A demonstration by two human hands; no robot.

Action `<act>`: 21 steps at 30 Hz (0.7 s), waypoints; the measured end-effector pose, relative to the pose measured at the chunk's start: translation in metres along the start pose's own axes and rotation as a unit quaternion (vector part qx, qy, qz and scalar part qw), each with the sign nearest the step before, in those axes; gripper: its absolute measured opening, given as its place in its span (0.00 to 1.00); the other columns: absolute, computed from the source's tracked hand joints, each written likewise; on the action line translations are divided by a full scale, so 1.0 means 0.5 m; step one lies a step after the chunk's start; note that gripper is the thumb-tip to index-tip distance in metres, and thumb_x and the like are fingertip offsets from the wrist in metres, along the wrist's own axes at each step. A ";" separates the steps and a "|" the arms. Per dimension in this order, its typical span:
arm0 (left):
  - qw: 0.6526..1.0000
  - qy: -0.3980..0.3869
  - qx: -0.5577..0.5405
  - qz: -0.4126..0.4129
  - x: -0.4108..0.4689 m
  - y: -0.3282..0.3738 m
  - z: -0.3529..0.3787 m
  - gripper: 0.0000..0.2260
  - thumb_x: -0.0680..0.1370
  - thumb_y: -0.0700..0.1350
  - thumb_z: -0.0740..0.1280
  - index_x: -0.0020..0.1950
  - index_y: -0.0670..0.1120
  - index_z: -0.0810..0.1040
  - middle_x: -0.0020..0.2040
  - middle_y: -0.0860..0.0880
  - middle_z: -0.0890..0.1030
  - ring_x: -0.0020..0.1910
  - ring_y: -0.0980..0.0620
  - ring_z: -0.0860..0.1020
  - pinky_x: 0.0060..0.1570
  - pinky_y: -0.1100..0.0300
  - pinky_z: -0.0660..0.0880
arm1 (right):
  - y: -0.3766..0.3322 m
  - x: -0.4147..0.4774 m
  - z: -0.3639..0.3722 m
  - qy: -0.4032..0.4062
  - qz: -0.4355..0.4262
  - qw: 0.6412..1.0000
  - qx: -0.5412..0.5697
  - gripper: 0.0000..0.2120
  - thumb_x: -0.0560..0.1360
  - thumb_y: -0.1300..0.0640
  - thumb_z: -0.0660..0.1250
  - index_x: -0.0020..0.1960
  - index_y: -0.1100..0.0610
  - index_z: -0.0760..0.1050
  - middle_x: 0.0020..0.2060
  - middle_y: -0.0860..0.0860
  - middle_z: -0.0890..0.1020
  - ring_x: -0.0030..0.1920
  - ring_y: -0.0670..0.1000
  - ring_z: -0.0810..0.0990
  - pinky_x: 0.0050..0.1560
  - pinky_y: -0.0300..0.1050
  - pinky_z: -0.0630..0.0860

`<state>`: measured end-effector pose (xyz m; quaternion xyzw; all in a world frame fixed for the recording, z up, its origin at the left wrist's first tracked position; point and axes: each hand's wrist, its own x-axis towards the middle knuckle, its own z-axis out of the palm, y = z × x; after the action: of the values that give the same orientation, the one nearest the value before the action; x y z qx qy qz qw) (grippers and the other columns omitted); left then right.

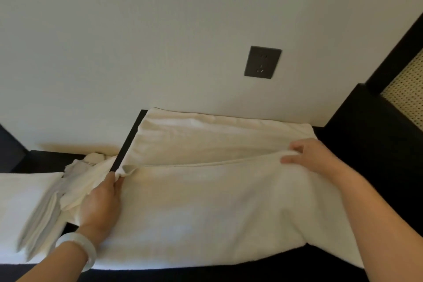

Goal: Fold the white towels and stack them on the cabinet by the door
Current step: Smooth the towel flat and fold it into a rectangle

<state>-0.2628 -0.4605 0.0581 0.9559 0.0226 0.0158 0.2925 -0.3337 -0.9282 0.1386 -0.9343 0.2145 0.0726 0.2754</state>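
One view only: your head camera looks forward and down, close over the towel (pixel 206 201); wall (pixel 160 30) at 12 o'clock.

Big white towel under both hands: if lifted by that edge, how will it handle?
Likely floppy: the towel drapes over the cabinet edge and creases where the left hand and right hand pinch it. Probably sags between grips. Looks thick, so probably grippy, not slippery.

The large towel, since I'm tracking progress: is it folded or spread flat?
Partly folded: the large towel has its near half doubled over; left hand and right hand hold that edge.
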 end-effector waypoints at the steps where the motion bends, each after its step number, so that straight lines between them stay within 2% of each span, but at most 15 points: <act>1: 1.000 -0.007 -0.008 -0.011 -0.004 0.005 -0.004 0.13 0.84 0.50 0.53 0.46 0.45 0.71 0.38 0.48 0.74 0.42 0.40 0.76 0.49 0.43 0.73 | 0.002 0.018 0.024 0.034 -0.017 0.999 0.014 0.10 0.70 0.52 0.78 0.45 0.56 0.82 0.41 0.52 0.83 0.48 0.55 0.81 0.46 0.44 0.72; 3: 1.000 -0.009 -0.017 -0.025 -0.008 0.007 -0.007 0.12 0.84 0.50 0.53 0.49 0.46 0.72 0.42 0.46 0.75 0.45 0.42 0.75 0.51 0.44 0.71 | 0.001 0.041 0.088 0.000 -0.020 0.999 -0.036 0.14 0.72 0.49 0.75 0.57 0.50 0.80 0.56 0.49 0.82 0.60 0.53 0.78 0.58 0.44 0.69; 4: 1.000 -0.007 -0.012 -0.023 -0.006 0.003 -0.004 0.12 0.84 0.50 0.53 0.50 0.47 0.72 0.43 0.46 0.76 0.45 0.42 0.75 0.50 0.45 0.72 | 0.000 0.045 0.117 -0.030 -0.020 0.995 -0.094 0.16 0.74 0.47 0.72 0.61 0.48 0.77 0.59 0.48 0.81 0.63 0.53 0.76 0.62 0.47 0.67; 5: 1.000 -0.001 -0.003 -0.019 -0.005 -0.001 0.000 0.11 0.84 0.50 0.53 0.50 0.48 0.72 0.42 0.48 0.76 0.44 0.43 0.76 0.49 0.46 0.72 | -0.002 0.053 0.137 -0.032 -0.025 0.990 -0.132 0.15 0.76 0.46 0.70 0.60 0.47 0.76 0.58 0.47 0.80 0.63 0.52 0.76 0.63 0.48 0.64; 8: 0.999 0.010 0.036 -0.008 0.008 -0.021 0.015 0.11 0.84 0.51 0.53 0.50 0.49 0.72 0.39 0.51 0.75 0.39 0.46 0.76 0.42 0.51 0.72 | -0.028 0.066 0.155 -0.005 -0.033 0.993 -0.110 0.09 0.74 0.45 0.70 0.50 0.48 0.76 0.50 0.45 0.80 0.56 0.51 0.77 0.60 0.49 0.65; 10: 0.999 0.013 0.042 -0.009 0.015 -0.030 0.019 0.11 0.84 0.52 0.53 0.49 0.49 0.72 0.38 0.51 0.76 0.37 0.48 0.74 0.40 0.52 0.72 | -0.030 0.078 0.158 -0.011 -0.023 0.997 -0.075 0.09 0.72 0.46 0.73 0.45 0.49 0.75 0.46 0.45 0.80 0.52 0.51 0.78 0.57 0.48 0.69; 13: 0.999 0.021 0.044 -0.007 0.015 -0.026 0.016 0.12 0.84 0.52 0.53 0.47 0.50 0.71 0.36 0.53 0.75 0.35 0.50 0.75 0.37 0.53 0.73 | -0.024 0.093 0.153 -0.035 -0.023 0.998 -0.053 0.11 0.69 0.45 0.75 0.42 0.50 0.75 0.42 0.46 0.81 0.47 0.51 0.79 0.49 0.47 0.73; 16: 0.999 0.024 0.030 -0.011 0.016 -0.024 0.019 0.12 0.84 0.53 0.55 0.43 0.50 0.70 0.34 0.52 0.75 0.33 0.51 0.74 0.33 0.54 0.69 | -0.053 0.102 0.159 -0.052 -0.048 0.996 -0.053 0.10 0.69 0.44 0.72 0.41 0.50 0.76 0.40 0.46 0.81 0.43 0.48 0.79 0.43 0.46 0.73; 19: 1.000 0.008 0.000 -0.019 0.018 -0.019 0.020 0.15 0.82 0.56 0.55 0.42 0.50 0.71 0.35 0.51 0.77 0.35 0.52 0.76 0.36 0.53 0.72 | -0.082 0.104 0.179 -0.069 -0.077 0.994 -0.031 0.09 0.70 0.47 0.72 0.42 0.52 0.76 0.41 0.47 0.81 0.41 0.48 0.78 0.41 0.45 0.72; 21: 0.998 0.008 -0.050 -0.031 0.019 -0.014 0.015 0.17 0.82 0.57 0.55 0.42 0.48 0.73 0.36 0.50 0.78 0.37 0.51 0.77 0.40 0.52 0.73 | -0.080 0.110 0.170 -0.082 -0.096 0.991 -0.036 0.09 0.71 0.51 0.72 0.38 0.51 0.75 0.37 0.46 0.80 0.39 0.47 0.77 0.40 0.43 0.71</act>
<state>-0.2530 -0.4586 0.0482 0.9387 0.0539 0.0152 0.3402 -0.2682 -0.8713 0.0729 -0.9508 0.0974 0.1298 0.2638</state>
